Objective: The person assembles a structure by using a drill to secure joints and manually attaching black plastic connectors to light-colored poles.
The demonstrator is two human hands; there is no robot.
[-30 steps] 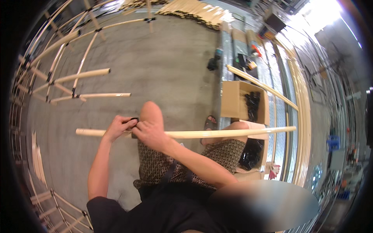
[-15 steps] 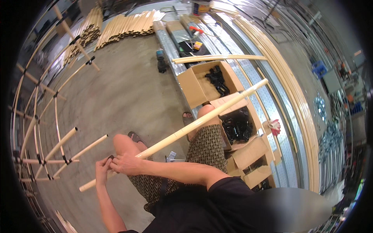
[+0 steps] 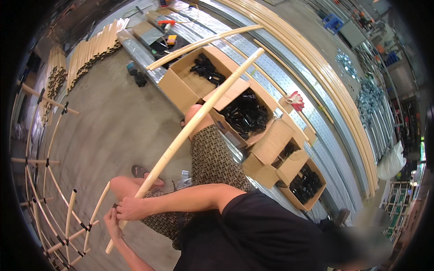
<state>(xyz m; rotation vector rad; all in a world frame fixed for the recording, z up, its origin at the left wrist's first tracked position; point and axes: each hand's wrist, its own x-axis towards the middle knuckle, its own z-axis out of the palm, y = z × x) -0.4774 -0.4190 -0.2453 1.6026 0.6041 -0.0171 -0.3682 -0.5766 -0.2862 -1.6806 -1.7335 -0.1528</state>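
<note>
A long cream-coloured pole (image 3: 181, 136) slants across my lap, its lower end near the floor at lower left and its upper end over the boxes. My left hand (image 3: 112, 224) and my right hand (image 3: 131, 209) meet beside its lower part, fingers closed. Between their fingertips is a small dark piece (image 3: 116, 206), mostly hidden, so its kind cannot be made out. The pole passes beneath my right hand. Close to my hands on the left stands a frame of cream poles (image 3: 70, 217) joined with black connectors.
Right of my legs, open cardboard boxes (image 3: 194, 81) hold black connectors (image 3: 246, 113). Behind them lie metal profiles, long poles (image 3: 334, 65) and a red-and-white glove (image 3: 295, 101). A curved pole (image 3: 203, 43) crosses the far box. Pole stacks (image 3: 97, 49) lie at far left.
My view has turned right, so the boxes appear farther left. The pole now looks steeper. Both hands stay together at the small dark piece.
</note>
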